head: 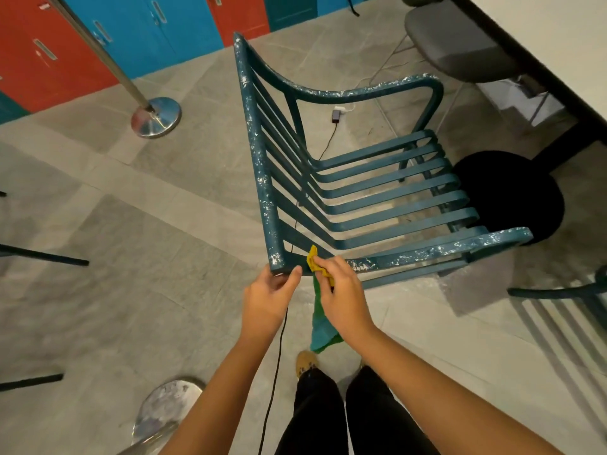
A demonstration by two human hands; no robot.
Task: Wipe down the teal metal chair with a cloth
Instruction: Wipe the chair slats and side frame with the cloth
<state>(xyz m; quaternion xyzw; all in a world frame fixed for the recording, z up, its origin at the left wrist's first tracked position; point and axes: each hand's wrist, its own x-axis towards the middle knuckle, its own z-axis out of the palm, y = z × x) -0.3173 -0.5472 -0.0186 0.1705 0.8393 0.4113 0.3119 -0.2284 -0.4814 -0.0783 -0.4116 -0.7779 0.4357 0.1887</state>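
Note:
The teal metal chair [377,192] stands in the middle of the floor, its slatted seat and back seen from above, its frame flecked with white. My left hand [269,298] grips the near corner of the backrest frame. My right hand [341,290] holds a yellow and green cloth [320,310] and presses its yellow end against the near armrest, right beside that corner. The green end hangs down below my hand.
A chrome post with a round base [156,116] stands at the left. A white table [542,44] with a grey seat under it fills the top right. A charger and cables [336,114] lie on the floor. A black round stool [512,195] is right of the chair.

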